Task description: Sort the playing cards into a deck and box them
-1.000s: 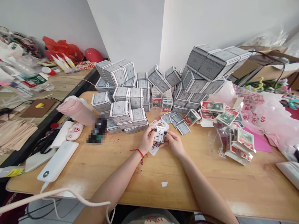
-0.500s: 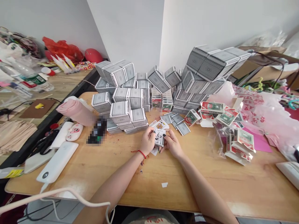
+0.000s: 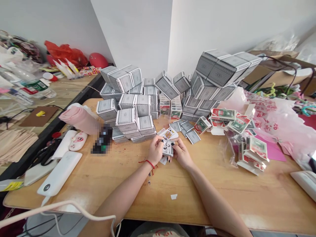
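Observation:
Between both hands is a small stack of playing cards (image 3: pixel 168 148), its top card a black-and-white joker facing up. My left hand (image 3: pixel 156 150), with a red string bracelet at the wrist, grips the stack's left side, thumb on top. My right hand (image 3: pixel 182 153) closes on the right side, dark-nailed fingers at the edge. Just beyond the hands a face card (image 3: pixel 169 133) with a yellow figure lies face up on the table among other cards. Part of a white card shows below the stack. Several face-down cards (image 3: pixel 193 136) lie a little to the right.
Patterned grey card blocks (image 3: pixel 127 120) are piled at the back left, with more card blocks (image 3: pixel 214 69) at the back right. Green-and-red card boxes (image 3: pixel 256 148) lie on the right beside pink plastic bags (image 3: pixel 278 115). A white power bank (image 3: pixel 59 172) and a pink roll (image 3: pixel 79 118) are left.
Both hands keep hold of the card stack, and the right fingers have shifted slightly over its edge. The whole view has moved a little.

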A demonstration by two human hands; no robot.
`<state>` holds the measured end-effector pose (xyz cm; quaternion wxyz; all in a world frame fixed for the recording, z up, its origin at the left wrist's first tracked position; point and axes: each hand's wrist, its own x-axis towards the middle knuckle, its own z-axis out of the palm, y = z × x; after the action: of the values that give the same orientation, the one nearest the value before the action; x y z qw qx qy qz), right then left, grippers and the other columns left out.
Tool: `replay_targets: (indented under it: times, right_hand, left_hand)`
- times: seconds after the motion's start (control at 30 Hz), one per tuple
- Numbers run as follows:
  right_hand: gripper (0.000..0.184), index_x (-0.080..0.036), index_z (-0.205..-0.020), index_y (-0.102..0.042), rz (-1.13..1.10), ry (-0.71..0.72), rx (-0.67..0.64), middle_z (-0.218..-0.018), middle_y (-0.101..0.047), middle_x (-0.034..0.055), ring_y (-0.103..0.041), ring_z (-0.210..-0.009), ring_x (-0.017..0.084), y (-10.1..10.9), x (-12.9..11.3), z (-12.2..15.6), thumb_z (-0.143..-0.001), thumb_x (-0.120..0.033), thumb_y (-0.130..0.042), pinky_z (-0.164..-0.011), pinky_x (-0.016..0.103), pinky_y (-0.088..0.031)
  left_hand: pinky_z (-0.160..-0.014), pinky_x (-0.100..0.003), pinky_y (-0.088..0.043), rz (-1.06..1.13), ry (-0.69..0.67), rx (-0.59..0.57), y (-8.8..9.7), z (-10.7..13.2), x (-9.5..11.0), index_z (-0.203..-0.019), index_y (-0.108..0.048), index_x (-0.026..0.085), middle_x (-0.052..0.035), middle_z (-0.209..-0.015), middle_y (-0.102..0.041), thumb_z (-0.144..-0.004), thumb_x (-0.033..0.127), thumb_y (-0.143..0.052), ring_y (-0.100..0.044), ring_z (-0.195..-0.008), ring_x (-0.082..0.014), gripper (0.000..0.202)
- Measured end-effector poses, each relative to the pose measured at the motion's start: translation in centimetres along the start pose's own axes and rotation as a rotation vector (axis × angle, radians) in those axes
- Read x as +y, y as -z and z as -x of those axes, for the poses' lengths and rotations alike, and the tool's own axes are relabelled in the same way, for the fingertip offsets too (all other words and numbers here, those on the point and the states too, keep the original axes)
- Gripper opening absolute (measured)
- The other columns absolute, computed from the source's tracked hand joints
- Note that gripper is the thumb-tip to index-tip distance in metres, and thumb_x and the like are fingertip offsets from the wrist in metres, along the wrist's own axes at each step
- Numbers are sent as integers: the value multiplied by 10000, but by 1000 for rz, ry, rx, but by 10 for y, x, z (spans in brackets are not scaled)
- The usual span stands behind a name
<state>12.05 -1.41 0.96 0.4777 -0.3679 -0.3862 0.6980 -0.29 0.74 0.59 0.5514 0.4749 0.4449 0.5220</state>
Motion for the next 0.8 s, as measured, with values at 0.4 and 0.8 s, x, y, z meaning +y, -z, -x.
replay_targets:
  times: [0.4, 0.8]
  right_hand:
    - [183, -244, -817, -376, -23, -50, 22, -550, -603, -48, -580, -420, 162, 3, 5, 1, -769, -354, -514, -385, 279, -476]
    - [328, -200, -863, -449, -32, -168, -12, -700, -582, -6, -602, -559, 142, 7, -5, 3, -730, -468, -584, -499, 313, -539]
  left_hand:
    - [-410, -183, -336, 15, -22, -59, 3, 5, 5, -748, -400, 186, 55, -583, -455, -742, 307, -458, -400, -421, -57, 134]
    - [-440, -186, -338, -168, -176, -163, 11, 6, -4, -859, -455, 173, 30, -612, -478, -771, 294, -499, -421, -475, -70, 156]
